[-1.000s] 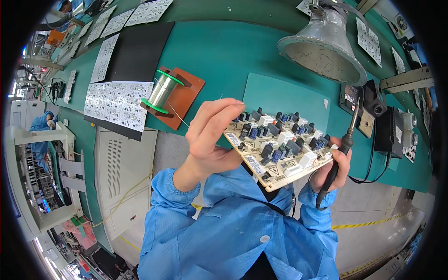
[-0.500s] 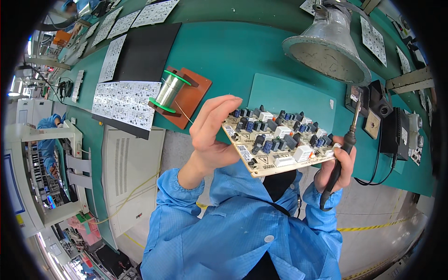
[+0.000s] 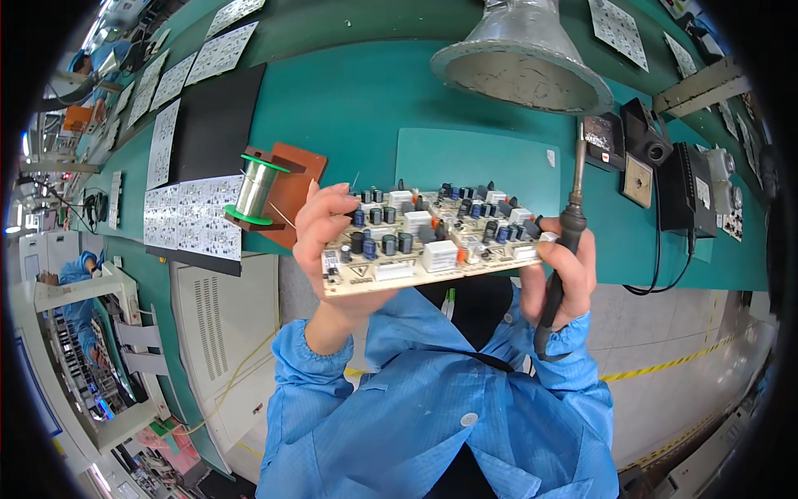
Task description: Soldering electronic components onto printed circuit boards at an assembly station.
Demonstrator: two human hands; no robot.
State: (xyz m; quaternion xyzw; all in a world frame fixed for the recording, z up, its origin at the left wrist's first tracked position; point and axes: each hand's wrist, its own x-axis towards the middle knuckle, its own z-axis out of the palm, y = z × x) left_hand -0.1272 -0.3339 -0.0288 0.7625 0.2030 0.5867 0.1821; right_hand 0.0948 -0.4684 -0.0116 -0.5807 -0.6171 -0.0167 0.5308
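The circuit board (image 3: pixel 432 241) is held up in the air in front of the person's chest, parts side up, off the near edge of the green table (image 3: pixel 332 100). The left hand (image 3: pixel 316 241) cradles its left end, fingers spread up past the edge; the right hand (image 3: pixel 579 270) is wrapped round a soldering iron (image 3: pixel 570 224) while also pinching the board's right corner. That double duty looks the main risk: if the right grip loosened to favour one thing, the other could slip, and the board might drop to the floor. A roll of that wrist could also swing the iron's metal shaft onto the parts or a finger (whether it is hot, I cannot tell). Its tip points up toward the rim of the metal hood (image 3: pixel 524 75), so lifting might knock it there; the gap is hard to judge. Pressing fingers could bend the taller parts too. As for writing, a white sticker (image 3: pixel 332 259) sits at the board's left corner near a printed warning triangle, the black box (image 3: pixel 690 220) bears a pale label (image 3: pixel 702 194), and a small white tag (image 3: pixel 551 158) lies on the paler mat (image 3: pixel 478 158); their print is too small to read.
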